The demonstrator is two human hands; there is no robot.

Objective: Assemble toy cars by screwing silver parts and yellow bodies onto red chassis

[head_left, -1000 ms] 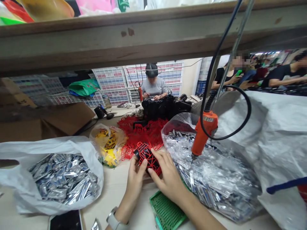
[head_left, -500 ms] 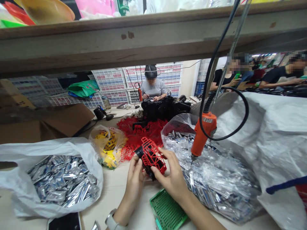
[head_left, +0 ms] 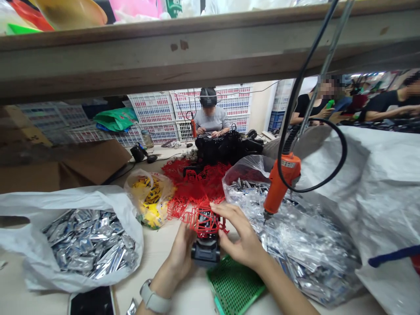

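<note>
Both my hands hold one small toy part: a red lattice frame [head_left: 204, 222] fitted over a black block [head_left: 205, 252]. My left hand [head_left: 182, 251] grips its left side from below, fingers curled behind it. On the other side my right hand [head_left: 241, 238] pinches the frame, index finger lying along its top. The piece is held just above the pale table, in front of a pile of loose red lattice frames [head_left: 197, 183]. A green perforated tray [head_left: 234, 286] lies under my right wrist.
An orange electric screwdriver [head_left: 278, 187] hangs on a black cable right of my hands, over a clear bag of silver packets [head_left: 295, 245]. A white bag of silver packets [head_left: 83, 243] lies left, a yellow-filled bag [head_left: 149, 199] beyond. A phone [head_left: 90, 302] lies near. A person [head_left: 210, 116] works across.
The toy part has been turned in my hands: its black block now points toward me and the red frame faces away. It also came down a little, nearer the green tray.
</note>
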